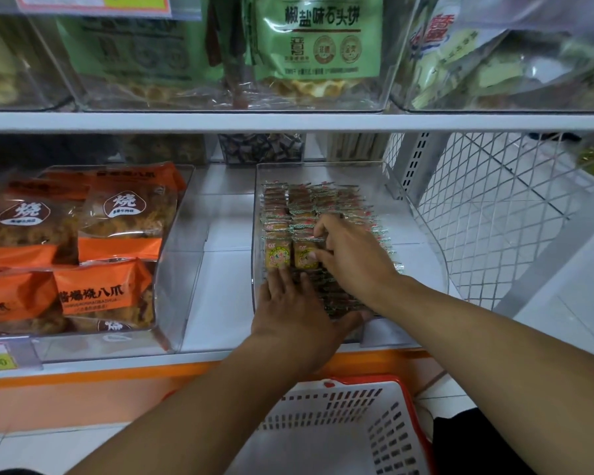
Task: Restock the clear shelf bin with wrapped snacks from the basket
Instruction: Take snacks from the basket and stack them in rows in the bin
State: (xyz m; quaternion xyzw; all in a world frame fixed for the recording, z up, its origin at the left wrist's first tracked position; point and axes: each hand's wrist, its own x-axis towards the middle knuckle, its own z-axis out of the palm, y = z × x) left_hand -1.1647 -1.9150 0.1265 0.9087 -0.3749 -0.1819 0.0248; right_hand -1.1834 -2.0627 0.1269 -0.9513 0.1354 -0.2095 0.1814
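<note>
Head view: your left hand (290, 308) lies flat with straight fingers on the snacks (323, 217) at the front of the clear bin (326, 166), thumb spread toward the bin's front edge. Your right hand (352, 255) reaches in from the right, fingers curled down onto the upright packets in the middle rows; whether they pinch one you cannot tell. The snacks stand in tight rows from the bin's back to its front, leaving little free room inside. The bin sits at the shelf's right end, its right wall close to the mesh panel (494, 217). To its left a bare strip of shelf (220, 286) separates it from the bin of orange bags (93, 248). The basket (340, 430) sits below the shelf's front edge, under your forearms, its visible floor bare.
</note>
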